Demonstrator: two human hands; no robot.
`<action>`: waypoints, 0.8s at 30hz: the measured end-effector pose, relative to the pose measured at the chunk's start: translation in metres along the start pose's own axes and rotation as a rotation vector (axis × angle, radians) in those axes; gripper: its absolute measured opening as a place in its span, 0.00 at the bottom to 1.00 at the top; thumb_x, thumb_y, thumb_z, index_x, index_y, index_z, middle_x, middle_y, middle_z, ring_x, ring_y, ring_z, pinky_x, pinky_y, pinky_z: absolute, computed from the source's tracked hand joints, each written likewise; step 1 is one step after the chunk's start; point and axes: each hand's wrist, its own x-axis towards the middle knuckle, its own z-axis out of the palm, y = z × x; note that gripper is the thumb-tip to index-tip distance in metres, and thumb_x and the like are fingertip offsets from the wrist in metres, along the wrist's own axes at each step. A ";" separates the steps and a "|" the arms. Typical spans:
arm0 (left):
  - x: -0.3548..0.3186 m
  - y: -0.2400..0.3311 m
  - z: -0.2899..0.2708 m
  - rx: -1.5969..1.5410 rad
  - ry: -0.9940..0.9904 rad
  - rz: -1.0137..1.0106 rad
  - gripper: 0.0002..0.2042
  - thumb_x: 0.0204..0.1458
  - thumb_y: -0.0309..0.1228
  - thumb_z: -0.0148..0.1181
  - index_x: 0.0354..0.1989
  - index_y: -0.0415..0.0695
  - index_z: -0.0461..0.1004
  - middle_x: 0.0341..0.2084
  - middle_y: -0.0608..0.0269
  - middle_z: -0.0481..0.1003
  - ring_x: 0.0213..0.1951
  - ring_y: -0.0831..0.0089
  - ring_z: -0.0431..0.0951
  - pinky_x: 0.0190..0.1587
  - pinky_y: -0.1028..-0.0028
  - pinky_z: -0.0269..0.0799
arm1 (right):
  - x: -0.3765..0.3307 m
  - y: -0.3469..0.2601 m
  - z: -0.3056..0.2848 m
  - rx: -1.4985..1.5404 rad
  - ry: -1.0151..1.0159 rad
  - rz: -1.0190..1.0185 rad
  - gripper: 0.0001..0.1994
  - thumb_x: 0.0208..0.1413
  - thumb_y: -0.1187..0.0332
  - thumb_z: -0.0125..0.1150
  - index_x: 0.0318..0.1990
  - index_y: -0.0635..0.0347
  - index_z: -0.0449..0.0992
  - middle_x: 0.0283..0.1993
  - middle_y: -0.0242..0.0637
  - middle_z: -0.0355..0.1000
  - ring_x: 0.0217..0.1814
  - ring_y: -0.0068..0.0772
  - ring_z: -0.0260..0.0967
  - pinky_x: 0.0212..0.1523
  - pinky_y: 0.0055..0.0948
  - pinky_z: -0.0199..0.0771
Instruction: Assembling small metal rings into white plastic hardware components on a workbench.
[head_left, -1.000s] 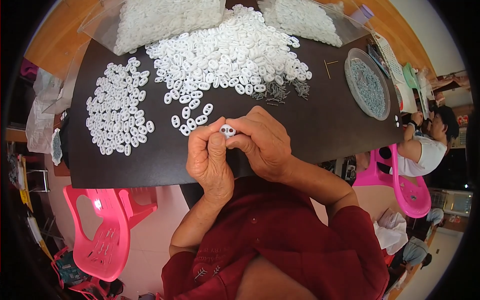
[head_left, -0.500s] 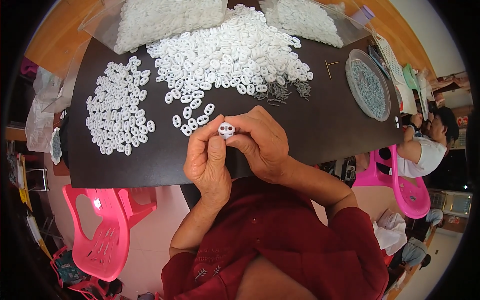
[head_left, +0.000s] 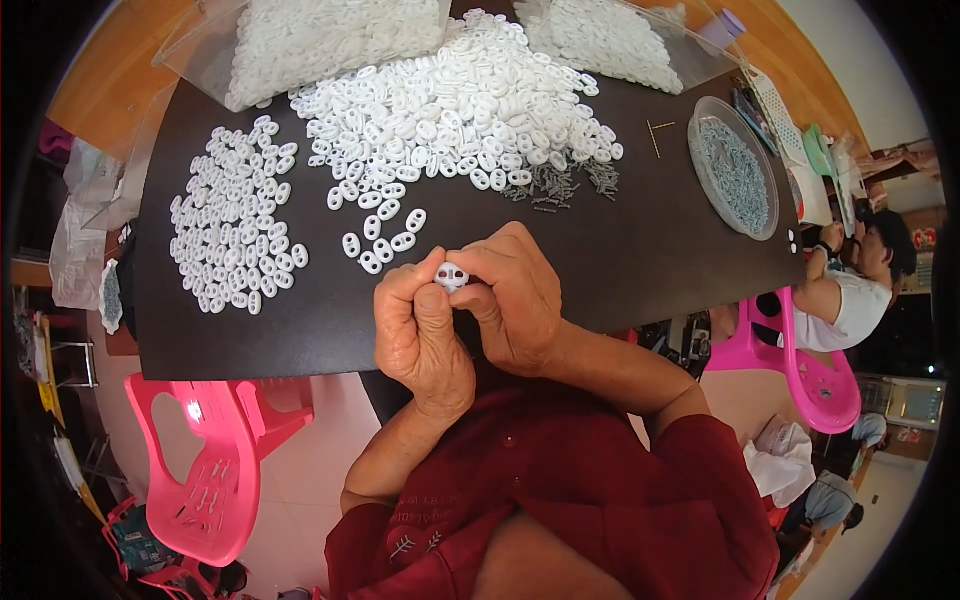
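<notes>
Between the fingertips of both hands sits a small white oval plastic piece with two holes [head_left: 452, 276], held above the table's near edge. My left hand [head_left: 425, 325] pinches it from the left, thumb toward me. From the other side my right hand [head_left: 515, 300] grips it with thumb and index finger. The fingers cover its ends, and whether it is one piece or two pressed together is hard to make out. Just beyond my hands lie several loose two-holed pieces [head_left: 383, 250], in front of a large heap of them [head_left: 430, 115].
At the left spreads another group of white pieces [head_left: 235, 220]. Small grey pins [head_left: 555, 183] lie by the heap; a round clear tub [head_left: 776, 215] holds more. Clear bins [head_left: 445, 25] stand at the back. Pink chairs [head_left: 205, 480] flank the dark table [head_left: 620, 255]. A co-worker [head_left: 855, 300] sits at right.
Both hands, still around the white piece, have come slightly nearer to my body. The piece has tilted a little. The heaps on the table look the same.
</notes>
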 end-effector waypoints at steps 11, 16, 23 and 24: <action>0.001 -0.004 0.009 0.092 0.059 0.055 0.10 0.59 0.29 0.50 0.41 0.33 0.71 0.30 0.65 0.67 0.31 0.81 0.65 0.35 0.81 0.64 | -0.002 0.003 0.002 -0.055 0.030 -0.060 0.11 0.50 0.77 0.58 0.41 0.69 0.69 0.29 0.41 0.68 0.24 0.35 0.63 0.24 0.30 0.61; 0.001 -0.003 0.008 0.073 0.046 0.038 0.09 0.59 0.28 0.49 0.39 0.34 0.71 0.30 0.65 0.68 0.31 0.81 0.65 0.35 0.82 0.64 | 0.000 0.002 0.002 -0.095 0.034 -0.110 0.12 0.49 0.77 0.59 0.41 0.70 0.69 0.30 0.42 0.69 0.25 0.36 0.64 0.24 0.30 0.62; 0.003 0.006 0.007 -0.090 0.071 -0.171 0.10 0.61 0.32 0.47 0.41 0.36 0.68 0.33 0.64 0.70 0.33 0.83 0.67 0.39 0.82 0.66 | 0.010 0.001 0.003 -0.088 0.040 -0.111 0.13 0.52 0.71 0.59 0.41 0.70 0.68 0.33 0.45 0.68 0.27 0.39 0.65 0.26 0.32 0.66; 0.003 0.003 0.007 -0.049 0.074 -0.142 0.11 0.61 0.32 0.47 0.41 0.35 0.68 0.33 0.64 0.70 0.33 0.83 0.67 0.38 0.82 0.66 | 0.010 0.002 0.004 -0.090 0.041 -0.112 0.13 0.52 0.71 0.59 0.41 0.70 0.68 0.33 0.45 0.68 0.27 0.39 0.65 0.26 0.32 0.66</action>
